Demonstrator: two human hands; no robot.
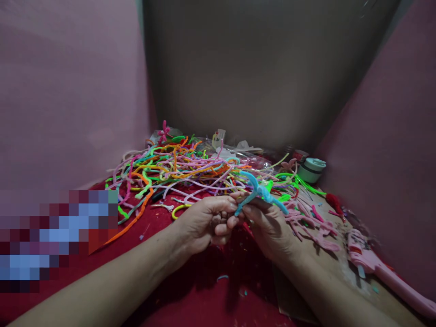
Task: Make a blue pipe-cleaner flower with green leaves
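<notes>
A light-blue pipe cleaner piece (pixel 260 192), bent into several short arms, is held up in front of me between both hands. My left hand (pixel 211 221) has its fingers curled, with thumb and forefinger pinching near the lower end of the piece. From the other side, my right hand (pixel 269 229) grips it between thumb and fingers, partly hidden behind it. Just beyond my hands spreads a tangled heap of coloured pipe cleaners (pixel 194 172). Beside my right hand lie pink pipe cleaner shapes (pixel 323 234).
To the right, a pink glue gun (pixel 366 261) rests on a brown board (pixel 296 295). A mint-green lidded container (pixel 311 170) stands behind it. A yellow loop handle (pixel 180 210) lies by my left hand. Red cloth (pixel 200 290) covers the surface; pink walls flank both sides.
</notes>
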